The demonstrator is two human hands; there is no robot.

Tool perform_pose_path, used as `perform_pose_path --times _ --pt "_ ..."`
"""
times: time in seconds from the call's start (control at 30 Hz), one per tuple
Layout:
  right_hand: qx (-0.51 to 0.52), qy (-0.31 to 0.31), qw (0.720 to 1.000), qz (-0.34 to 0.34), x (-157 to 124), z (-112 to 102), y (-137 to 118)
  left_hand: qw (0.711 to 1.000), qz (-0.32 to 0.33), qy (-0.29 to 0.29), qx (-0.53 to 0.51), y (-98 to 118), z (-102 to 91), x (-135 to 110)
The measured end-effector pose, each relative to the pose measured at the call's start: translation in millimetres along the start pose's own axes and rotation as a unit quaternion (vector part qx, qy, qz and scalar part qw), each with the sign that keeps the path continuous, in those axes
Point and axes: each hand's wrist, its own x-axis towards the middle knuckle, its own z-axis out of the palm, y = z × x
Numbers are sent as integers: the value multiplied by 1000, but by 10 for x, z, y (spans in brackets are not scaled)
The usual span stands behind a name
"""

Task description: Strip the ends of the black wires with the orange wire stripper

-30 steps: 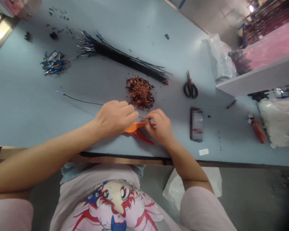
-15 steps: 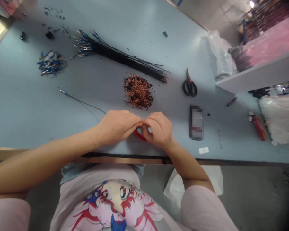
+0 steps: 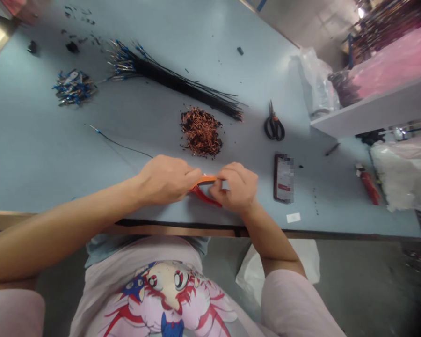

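My left hand (image 3: 166,180) is closed near the table's front edge. From it a thin black wire (image 3: 128,149) runs out to the left, its blue-and-metal tipped end raised a little, with a faint shadow below. Facing it, my right hand (image 3: 237,187) grips the handles of a pair of pliers (image 3: 207,198), one handle orange and one red, spread apart. The jaws are hidden behind my left fingers. Just beyond my hands lies a pile of copper and black wire scraps (image 3: 201,132).
A bundle of black wires (image 3: 182,84) lies farther back, beside a heap of blue-and-metal connectors (image 3: 74,88). To the right are black-handled scissors (image 3: 274,125), a phone (image 3: 283,179), a white label (image 3: 293,217), a red lighter (image 3: 368,185) and a shelf (image 3: 372,105) with plastic bags.
My right hand has shifted slightly right, and my left hand a little left. More of the pliers' orange and red handles shows between them. The wire's tipped end has moved slightly.
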Motion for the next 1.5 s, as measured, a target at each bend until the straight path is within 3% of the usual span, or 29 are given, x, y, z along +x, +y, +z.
perform_pose_path --times 0.1,0.13,0.2,0.33,0.43,0.6,0.8,0.87,1.03,1.13,1.27,1.37,1.5 --pt "1 90 992 90 13 -135 240 990 -120 71 23 -232 -107 1" --pt "13 103 985 135 12 -150 313 984 -165 58 14 -287 -135 5" --pt "31 67 985 157 -6 -106 416 978 -203 44 -2 -333 -153 18" --pt "44 -59 985 157 -83 149 454 977 -209 25 -25 -230 -72 49" --pt "58 -98 980 160 -112 248 415 975 -215 31 -34 -148 -24 56" --pt "66 -94 983 142 -72 189 299 975 -220 23 -31 -120 -54 55" --pt "96 -148 976 126 -27 117 174 970 -241 33 -32 -93 -61 75" --pt "110 -186 968 129 1 68 127 967 -250 49 -30 -94 -50 72" --pt "115 -359 916 137 61 -44 -69 955 -269 117 -37 -161 -60 51" --pt "70 -398 903 145 57 -22 -175 949 -264 163 -54 -218 -72 55" --pt "61 -390 906 150 46 44 -206 941 -273 184 -81 -257 -66 61" --pt "103 -346 904 232 53 33 -131 923 -307 196 -124 -274 -62 54" --pt "285 -255 846 372 60 -30 55 891 -354 237 -157 -302 -71 54"
